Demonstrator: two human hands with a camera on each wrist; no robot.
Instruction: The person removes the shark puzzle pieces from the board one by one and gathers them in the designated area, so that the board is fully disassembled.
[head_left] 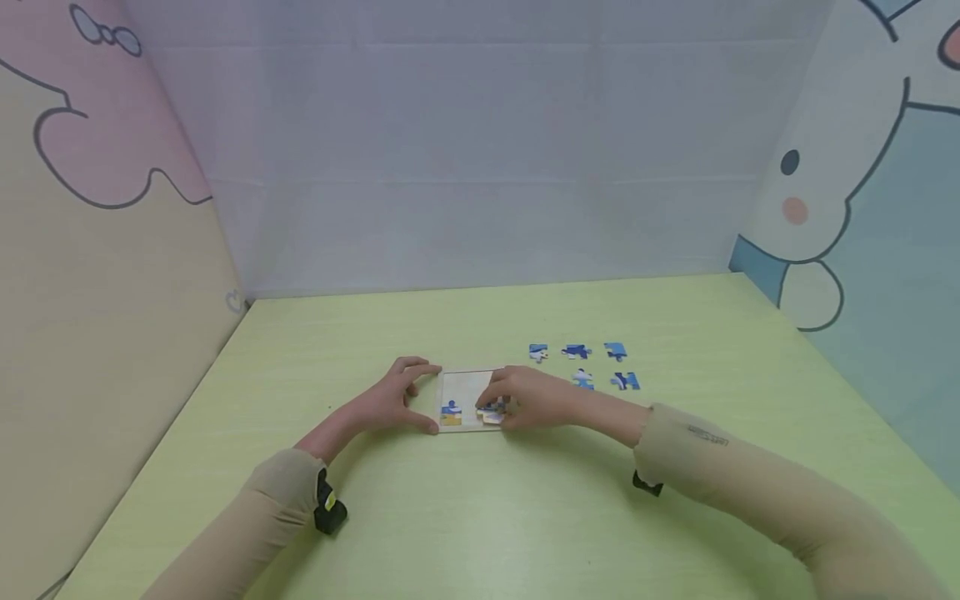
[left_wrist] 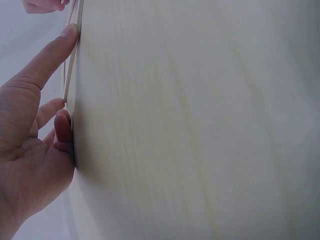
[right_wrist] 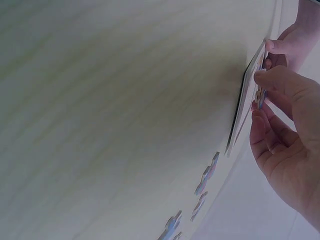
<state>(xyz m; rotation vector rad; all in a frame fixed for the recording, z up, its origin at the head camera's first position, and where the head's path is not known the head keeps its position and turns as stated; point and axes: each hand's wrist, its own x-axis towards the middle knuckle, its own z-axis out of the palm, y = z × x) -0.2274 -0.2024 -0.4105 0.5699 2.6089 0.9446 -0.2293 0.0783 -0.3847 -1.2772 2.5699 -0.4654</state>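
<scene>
A square, light-coloured puzzle tray [head_left: 467, 386] lies on the table. My left hand [head_left: 386, 398] rests at its left side, thumb and index finger spread apart, their tips touching the near and far corners. In the left wrist view the straight thumb [left_wrist: 52, 57] presses against the tray's edge. One blue and yellow puzzle piece [head_left: 452, 414] sits in the tray's near left corner. Over the tray's near right part, my right hand [head_left: 536, 396] pinches another puzzle piece [right_wrist: 260, 96] between thumb and fingers. Those fingers partly cover it in the head view.
Several loose blue and white puzzle pieces lie right of the tray in two rows, among them a far one [head_left: 577, 352] and a near one [head_left: 625, 381]. The pale green table [head_left: 480, 517] meets a plain back wall [head_left: 480, 167] and side walls with cartoon figures.
</scene>
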